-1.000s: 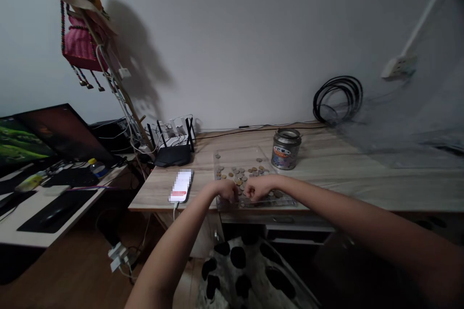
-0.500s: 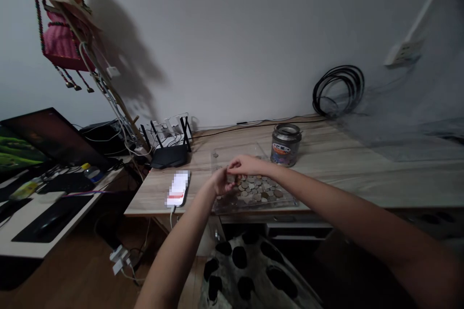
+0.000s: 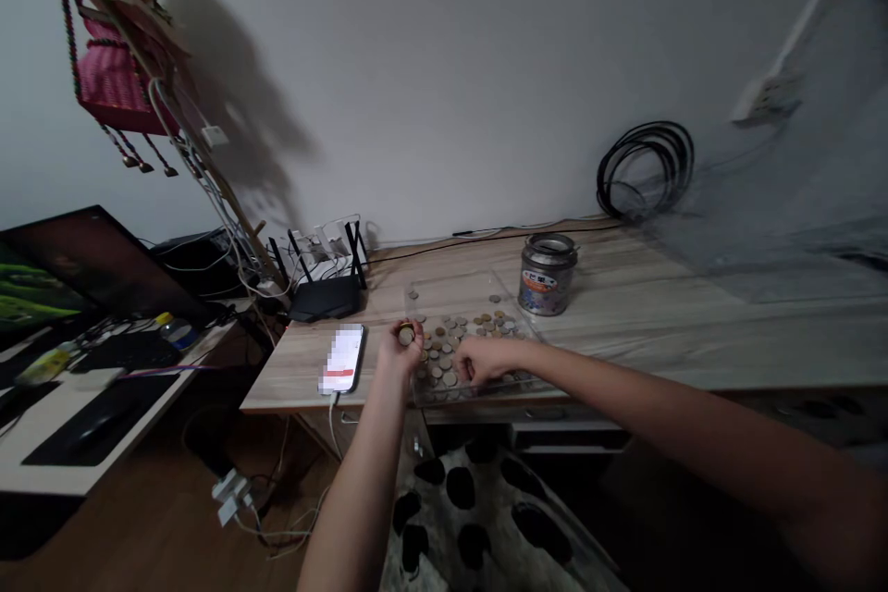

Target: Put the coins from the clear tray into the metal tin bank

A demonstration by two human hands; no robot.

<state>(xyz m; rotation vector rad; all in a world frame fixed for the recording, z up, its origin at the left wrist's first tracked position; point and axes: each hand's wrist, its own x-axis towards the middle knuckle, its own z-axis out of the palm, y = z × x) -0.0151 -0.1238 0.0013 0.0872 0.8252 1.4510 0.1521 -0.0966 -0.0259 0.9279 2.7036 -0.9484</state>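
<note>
A clear, shallow tray (image 3: 450, 282) lies on the wooden desk with many loose coins (image 3: 489, 324) spread in it. Over the tray's left edge, my left hand (image 3: 402, 347) is curled palm up around coins (image 3: 406, 334), the top one facing me. My right hand (image 3: 478, 361) reaches down among the coins near the tray's front, fingers bent and pressed together; whatever is at its fingertips is hidden. Behind and to the right of the tray stands a grey metal tin (image 3: 548, 277) with a printed label and a slotted lid.
Left of the tray lies a charging phone (image 3: 342, 359), its cable (image 3: 334, 412) hanging over the front edge. A black router (image 3: 325, 298) stands behind it. Coiled black cable (image 3: 645, 171) leans on the wall beside clear plastic sheeting (image 3: 777, 231). A side desk holds a monitor (image 3: 104, 268).
My hands were together above the tray and have parted. The left has drawn back left with its coins in view; the right has dropped to the coins near the front.
</note>
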